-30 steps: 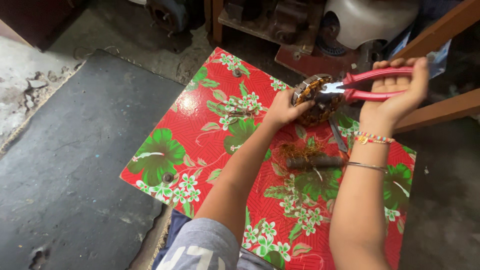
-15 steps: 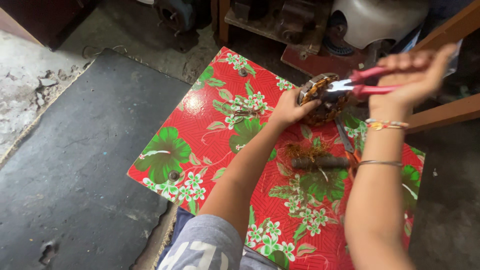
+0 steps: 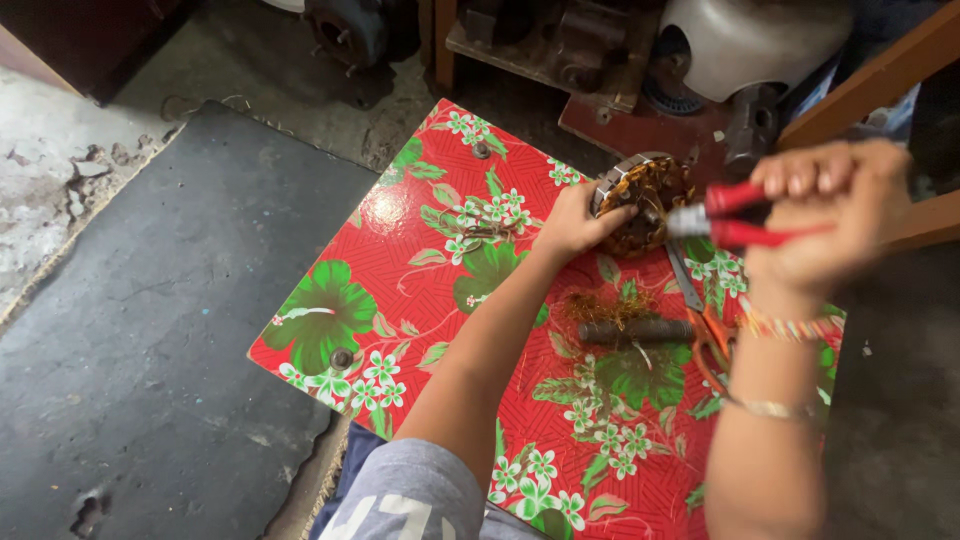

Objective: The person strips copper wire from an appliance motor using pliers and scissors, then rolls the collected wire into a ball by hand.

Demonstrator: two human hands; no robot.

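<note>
A round motor stator [image 3: 652,192] with copper windings rests tilted at the far edge of a low table with a red floral cover [image 3: 420,270]. My left hand [image 3: 575,225] grips the stator's near side. My right hand [image 3: 825,215], blurred by motion, squeezes red-handled pliers [image 3: 730,215] whose metal jaws meet the stator's windings.
On the table lie a dark cylindrical tool [image 3: 635,332] with loose copper wire strands [image 3: 600,305] and orange-handled scissors [image 3: 705,330]. Motor parts and a grey metal housing [image 3: 750,40] crowd the floor behind. A dark mat [image 3: 150,330] lies to the left, and a wooden rail [image 3: 870,75] slants at the right.
My right hand with the pliers has pulled back and lowered slightly, now blurred. The camera has shifted, so the table sits lower in view. My left hand stays on the stator.
</note>
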